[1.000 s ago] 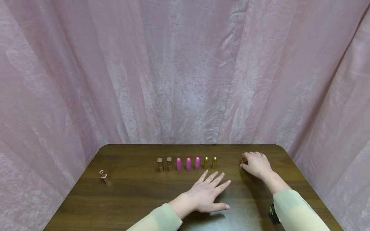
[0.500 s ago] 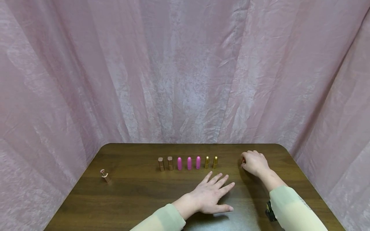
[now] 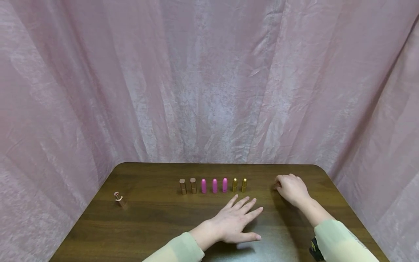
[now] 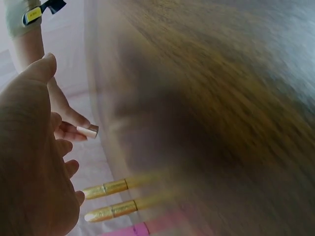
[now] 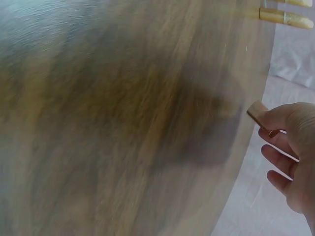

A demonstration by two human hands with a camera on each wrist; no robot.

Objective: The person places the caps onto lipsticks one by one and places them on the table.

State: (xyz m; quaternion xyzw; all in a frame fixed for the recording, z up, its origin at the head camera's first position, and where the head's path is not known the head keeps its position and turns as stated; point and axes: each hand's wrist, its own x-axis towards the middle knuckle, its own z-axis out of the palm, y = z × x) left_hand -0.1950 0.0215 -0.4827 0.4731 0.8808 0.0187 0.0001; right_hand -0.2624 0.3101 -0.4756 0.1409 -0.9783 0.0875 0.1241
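My right hand [image 3: 292, 188] is at the right of the table, pinching a short rose-gold lipstick cap [image 5: 257, 112] between thumb and fingers. That cap [image 4: 88, 131] also shows in the left wrist view, while in the head view the fingers nearly hide it. My left hand [image 3: 231, 221] is spread palm down over the table's middle, holding nothing. Just beyond its fingertips stands a row: two rose-gold lipsticks [image 3: 193, 186], three pink ones [image 3: 214, 186] and two gold ones [image 3: 244, 185], all upright. Far to the left stands an uncapped rose-gold lipstick [image 3: 119, 199] with its inner tube showing.
The dark wooden table [image 3: 147, 225] has rounded far corners. Pink curtains [image 3: 209, 83] hang behind it and along both sides. A black wrist device [image 3: 315, 249] shows below the right sleeve.
The rose-gold cap, partly visible a second ago, is now mostly behind my right fingers in the head view. My left hand has shifted only slightly, its fingers still spread. The row stands unchanged.
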